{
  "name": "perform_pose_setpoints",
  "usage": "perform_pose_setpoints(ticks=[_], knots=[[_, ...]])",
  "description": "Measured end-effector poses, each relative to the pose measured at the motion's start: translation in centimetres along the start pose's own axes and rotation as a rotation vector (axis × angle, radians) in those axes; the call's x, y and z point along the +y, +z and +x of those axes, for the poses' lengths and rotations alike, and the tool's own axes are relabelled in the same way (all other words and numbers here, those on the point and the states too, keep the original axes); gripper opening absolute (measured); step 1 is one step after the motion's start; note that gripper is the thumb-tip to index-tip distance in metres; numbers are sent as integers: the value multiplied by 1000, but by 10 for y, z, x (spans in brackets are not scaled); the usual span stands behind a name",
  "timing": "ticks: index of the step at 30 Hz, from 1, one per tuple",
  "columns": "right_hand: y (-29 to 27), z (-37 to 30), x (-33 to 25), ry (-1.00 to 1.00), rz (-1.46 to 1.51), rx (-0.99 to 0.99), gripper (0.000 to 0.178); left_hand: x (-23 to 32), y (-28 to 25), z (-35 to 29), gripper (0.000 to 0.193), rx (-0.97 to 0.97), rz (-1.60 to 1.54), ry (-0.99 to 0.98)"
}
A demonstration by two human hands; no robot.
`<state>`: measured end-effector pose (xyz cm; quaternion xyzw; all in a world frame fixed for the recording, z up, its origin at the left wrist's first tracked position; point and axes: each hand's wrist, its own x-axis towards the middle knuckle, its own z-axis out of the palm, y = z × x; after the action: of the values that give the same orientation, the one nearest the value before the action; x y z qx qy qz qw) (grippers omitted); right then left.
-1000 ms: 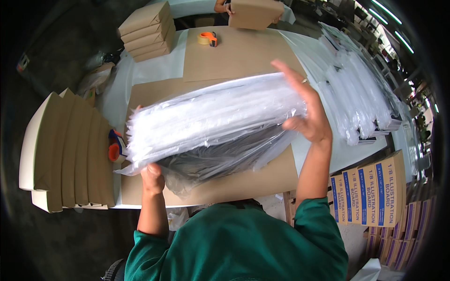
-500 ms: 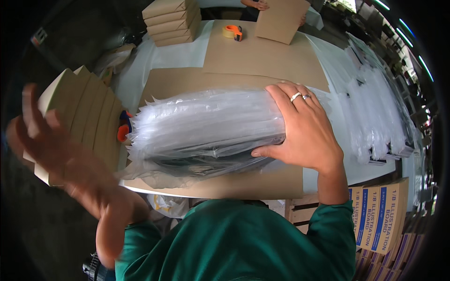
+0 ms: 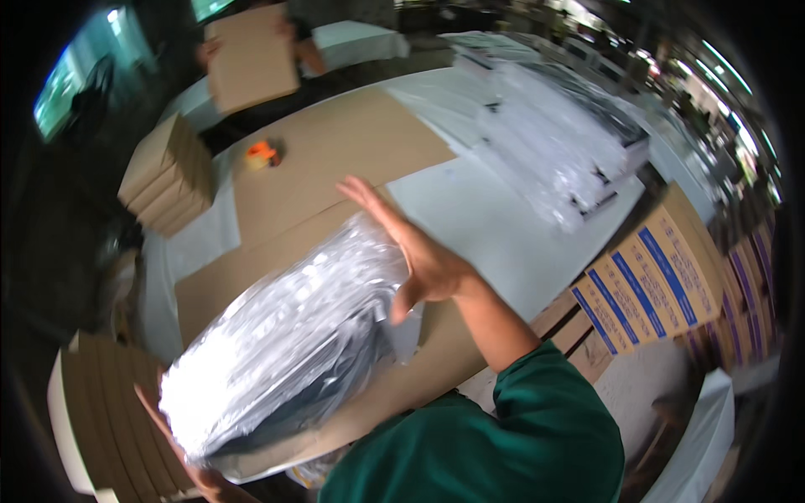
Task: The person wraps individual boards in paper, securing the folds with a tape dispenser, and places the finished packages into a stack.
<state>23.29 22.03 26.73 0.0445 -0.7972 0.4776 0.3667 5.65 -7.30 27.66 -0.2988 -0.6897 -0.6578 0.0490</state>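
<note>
A thick stack of clear plastic-wrapped sheets (image 3: 289, 323), with a darker layer low on the near side, lies slanted on the brown paper-covered table in front of me. My right hand (image 3: 429, 261) is at its far right end, fingers stretched out and the thumb apart. At the opposite end, my left hand (image 3: 186, 459) lies along the stack with its fingers straight; part of it is hidden behind the plastic.
Brown wrapped packs (image 3: 117, 411) stand at the near left, others (image 3: 172, 176) farther back. An orange tape dispenser (image 3: 264, 153) lies on brown paper (image 3: 335, 142). Plastic-wrapped stacks (image 3: 545, 134) fill the far right; cartons (image 3: 650, 272) stand below. Across the table, a person holds a brown board (image 3: 251, 59).
My view has swung to the right. My left hand has come down from the air beside the brown packs to the stack's left end. The right hand's fingers have spread.
</note>
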Motion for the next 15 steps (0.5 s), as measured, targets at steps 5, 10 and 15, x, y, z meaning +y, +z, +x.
perform_pose_setpoints(ticks=[5, 10, 15], knots=[[35, -53, 23, 292, 599, -30, 81, -83, 20, -9, 96, -124, 40, -281], [36, -63, 18, 414, 450, -36, 63, -123, 23, -11, 93, -247, 86, -368], [66, -81, 37, 316, 251, 193, 71, -152, 26, -13, 90, -336, 122, -432]])
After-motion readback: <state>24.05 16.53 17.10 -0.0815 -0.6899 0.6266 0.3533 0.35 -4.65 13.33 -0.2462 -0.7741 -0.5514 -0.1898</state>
